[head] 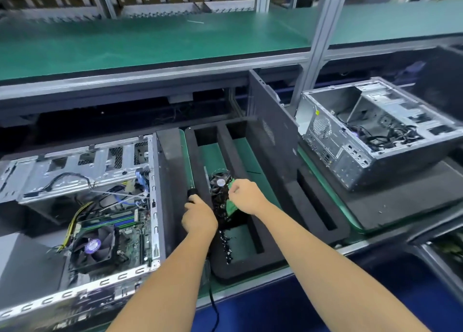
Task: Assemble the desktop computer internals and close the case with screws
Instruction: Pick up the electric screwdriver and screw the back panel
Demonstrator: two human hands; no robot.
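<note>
At 9 o'clock, open case (82, 206) lying on side, motherboard and fan up, near wall toward the tray. Just right of it, left hand (199, 217) curled round black screwdriver handle (192, 194), shaft pointing to 12 o'clock. Next, right hand (246, 196) pinching green edge of graphics card (221, 194) in foam tray (273, 206). Card's long axis running 12 to 6 o'clock, touching both hands almost. Probably to carry toward 9 o'clock, over case wall; right hand nearer the card. Free room above tray. At 2 o'clock, second case (375, 131), well apart.
</note>
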